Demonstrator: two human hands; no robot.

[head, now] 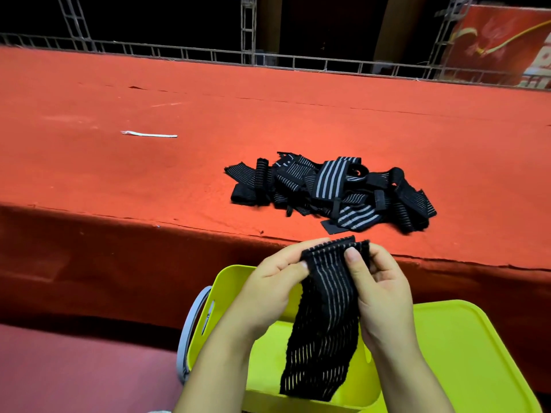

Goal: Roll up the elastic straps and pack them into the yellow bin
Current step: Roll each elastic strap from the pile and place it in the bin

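Note:
A black elastic strap with thin grey stripes hangs down over the yellow bin. Its top end is folded over into a small roll. My left hand pinches the left side of that roll with thumb and fingers. My right hand pinches the right side, thumb on the front. The strap's loose lower end dangles inside the bin's opening. A pile of several more black striped straps lies on the red table beyond my hands.
The red cloth-covered table runs across the view, its front edge just beyond my hands. A thin white strip lies on it at the left. The bin has a grey handle on its left side. Metal trusses stand behind.

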